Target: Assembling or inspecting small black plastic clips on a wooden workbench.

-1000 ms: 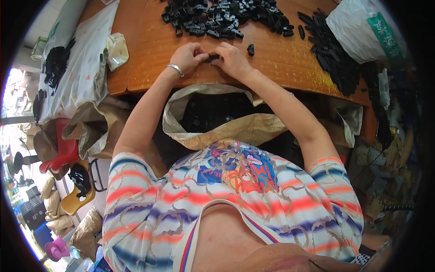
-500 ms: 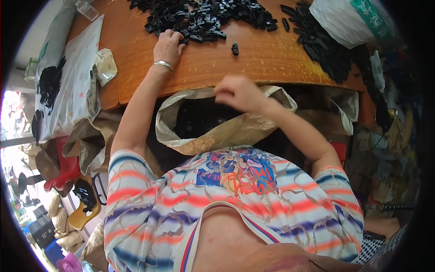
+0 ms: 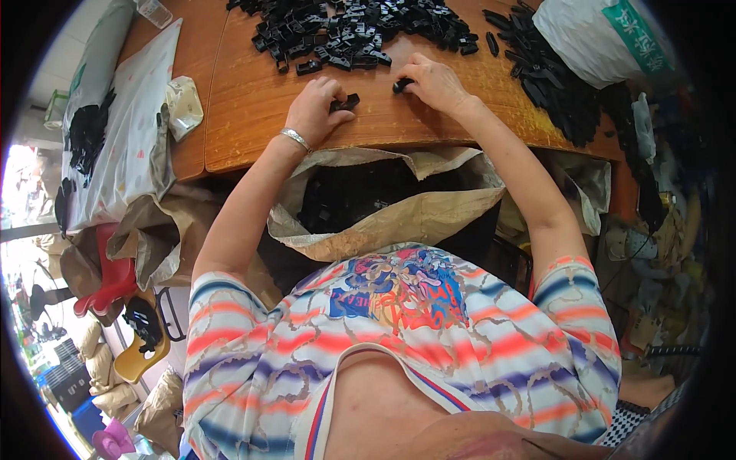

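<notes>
My left hand [image 3: 318, 107], with a silver bracelet at the wrist, rests on the wooden table [image 3: 245, 115] and pinches a small black plastic part [image 3: 349, 101]. My right hand [image 3: 433, 83] lies a little to the right, its fingers on another small black part [image 3: 400, 84]. Just beyond both hands spreads a heap of black plastic parts [image 3: 353, 27]. Below the table's edge, between my arms, an open brown paper sack [image 3: 383, 207] holds more black parts.
A second row of black parts [image 3: 552, 69] runs along the table's right side beside a white plastic bag [image 3: 598, 38]. A pale sheet with black pieces [image 3: 115, 130] covers the left. Brown bags, a red stool [image 3: 107, 276] and a yellow chair stand on the floor at left.
My right hand has come up from over the sack to the table and now touches a black part. My left hand has drawn back from the heap with a part in its fingers.
</notes>
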The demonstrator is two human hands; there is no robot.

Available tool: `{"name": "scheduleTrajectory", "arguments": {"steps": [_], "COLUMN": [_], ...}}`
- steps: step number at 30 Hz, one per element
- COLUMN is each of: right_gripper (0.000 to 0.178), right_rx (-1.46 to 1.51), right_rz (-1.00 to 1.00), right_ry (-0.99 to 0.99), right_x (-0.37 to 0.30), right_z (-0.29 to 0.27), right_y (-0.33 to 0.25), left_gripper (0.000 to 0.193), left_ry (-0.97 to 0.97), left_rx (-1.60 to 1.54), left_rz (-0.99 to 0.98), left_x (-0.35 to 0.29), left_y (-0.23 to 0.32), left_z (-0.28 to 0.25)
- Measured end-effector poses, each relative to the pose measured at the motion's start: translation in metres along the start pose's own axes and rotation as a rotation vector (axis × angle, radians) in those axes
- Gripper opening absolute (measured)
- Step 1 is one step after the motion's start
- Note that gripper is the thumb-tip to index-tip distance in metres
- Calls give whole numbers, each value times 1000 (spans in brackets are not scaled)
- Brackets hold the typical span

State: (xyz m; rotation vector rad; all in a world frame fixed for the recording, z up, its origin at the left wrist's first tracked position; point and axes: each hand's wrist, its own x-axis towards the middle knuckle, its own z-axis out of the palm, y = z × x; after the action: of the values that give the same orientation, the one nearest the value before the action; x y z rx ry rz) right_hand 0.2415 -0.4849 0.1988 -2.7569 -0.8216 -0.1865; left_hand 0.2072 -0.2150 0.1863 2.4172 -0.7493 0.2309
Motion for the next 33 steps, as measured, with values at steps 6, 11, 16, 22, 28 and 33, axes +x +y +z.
{"name": "scheduleTrajectory", "arguments": {"steps": [6,11,16,22,28,33], "right_gripper": [22,22,19,20,16,19], "right_rx": [50,5,173,188,95,51], "right_rz": [78,73,61,-27,-35,-34], "right_ry": [-64,3,197,160,39,-68], "right_x": [6,0,0,13,25,29], "right_z": [6,12,16,23,22,17], "right_y": [-17,-25,-42,-85,-87,-95], "left_gripper": [31,29,27,28,28,25], "left_ry": [58,65,42,65,70,-63], "left_rx": [-52,23,0,-18,8,-289], "left_rz": [-90,-67,-102,-112,-94,-346], "left_x": [-8,-12,-10,-11,-9,-2], "left_y": [-12,-19,-17,-18,-20,-31], "left_z": [-2,1,2,4,6,2]}}
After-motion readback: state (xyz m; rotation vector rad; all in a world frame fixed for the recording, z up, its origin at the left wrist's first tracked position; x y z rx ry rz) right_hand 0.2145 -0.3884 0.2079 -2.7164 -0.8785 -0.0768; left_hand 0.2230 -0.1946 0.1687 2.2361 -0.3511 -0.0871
